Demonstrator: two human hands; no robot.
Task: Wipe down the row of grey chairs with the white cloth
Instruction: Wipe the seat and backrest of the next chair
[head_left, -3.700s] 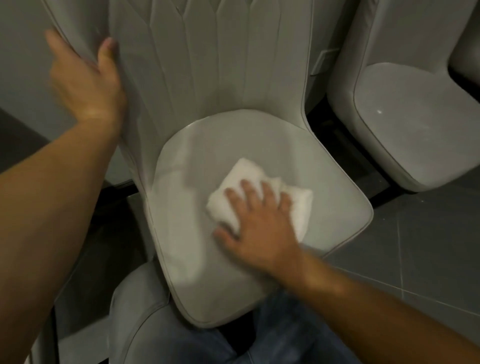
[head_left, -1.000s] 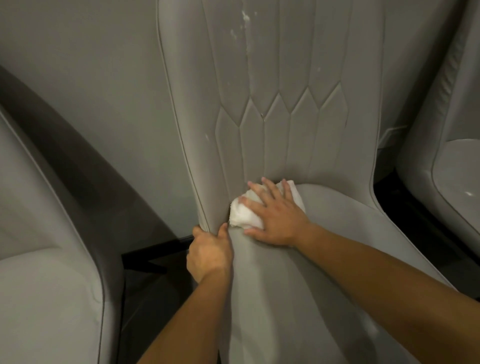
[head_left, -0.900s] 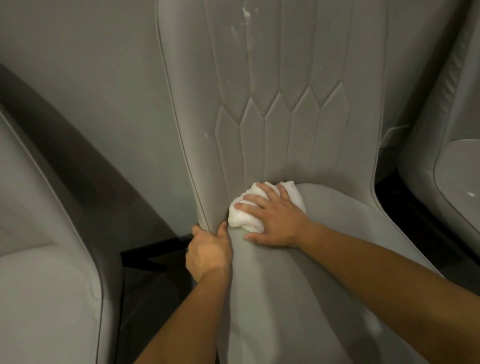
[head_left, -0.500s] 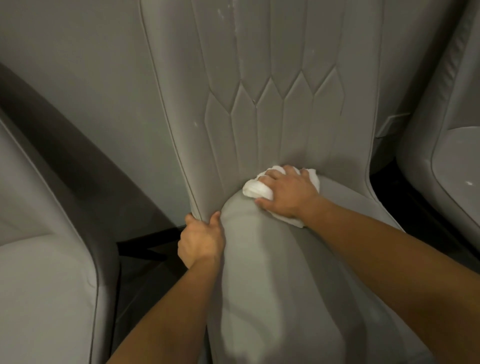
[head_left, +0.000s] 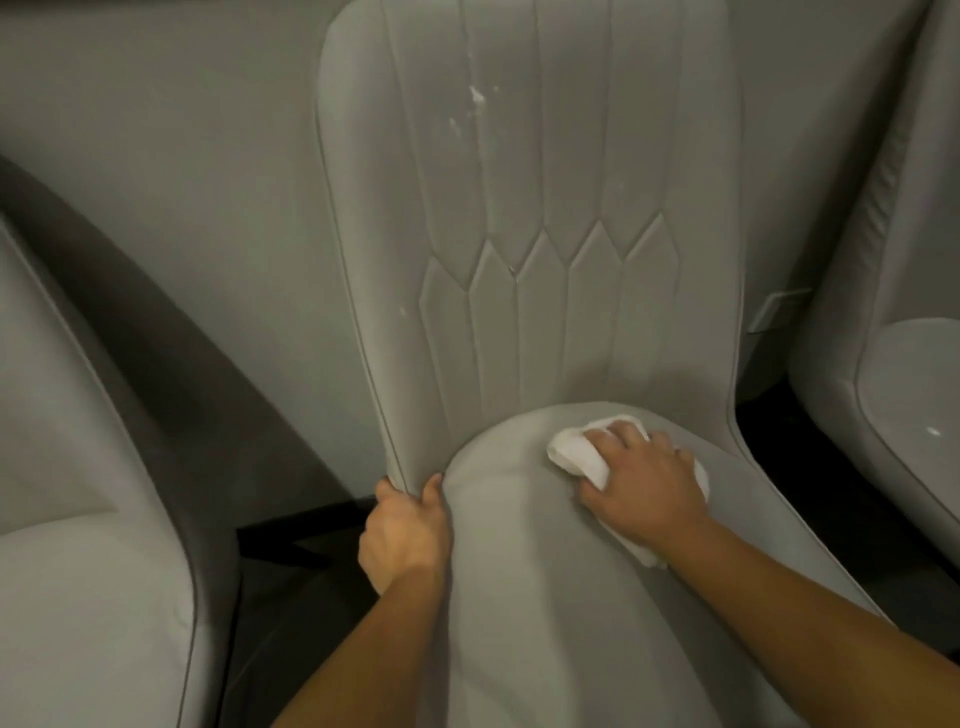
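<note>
Padded grey upholstered chair (head_left: 530, 208), centre; right hand (head_left: 641, 486) presses crumpled white cloth (head_left: 576, 452) on seat, 4 o'clock; left hand (head_left: 405, 530) grips side edge, 7 o'clock.

A plain pale grey wall (head_left: 171, 171) stands behind everything, evenly and dimly lit. Low on it at the right sits a small pale wall plate (head_left: 779, 310). Down below, the dark floor (head_left: 291, 540) shows in the gaps, in deep shadow.
</note>
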